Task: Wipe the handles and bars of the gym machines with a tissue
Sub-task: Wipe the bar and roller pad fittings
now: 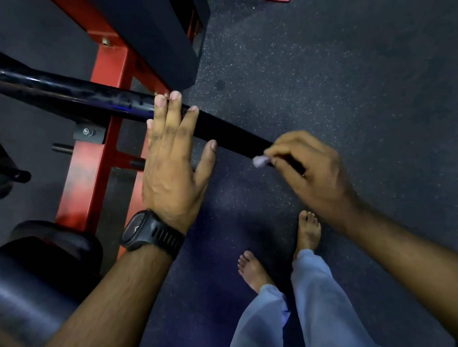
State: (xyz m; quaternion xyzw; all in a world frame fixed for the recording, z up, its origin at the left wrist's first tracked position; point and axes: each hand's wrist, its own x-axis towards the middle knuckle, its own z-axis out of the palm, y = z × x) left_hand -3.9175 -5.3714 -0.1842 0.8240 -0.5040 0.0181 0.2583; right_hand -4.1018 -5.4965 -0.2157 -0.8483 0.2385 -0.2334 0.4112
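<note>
A black bar (85, 95) of a red-framed gym machine runs from the left edge toward the middle right and ends in a dark handle grip (236, 135). My left hand (175, 159), with a black watch on its wrist, lies flat on the bar with straight fingers. At the handle's far end, my right hand (308, 170) pinches a small crumpled white tissue (260, 161) and holds it against the grip. The handle's tip is hidden under that hand.
The red frame (96, 135) and a black padded seat (145, 12) stand at the upper left. A black roller pad (18, 284) sits at the lower left. My bare feet (308, 232) stand on speckled rubber flooring (353, 88), which stretches to the right.
</note>
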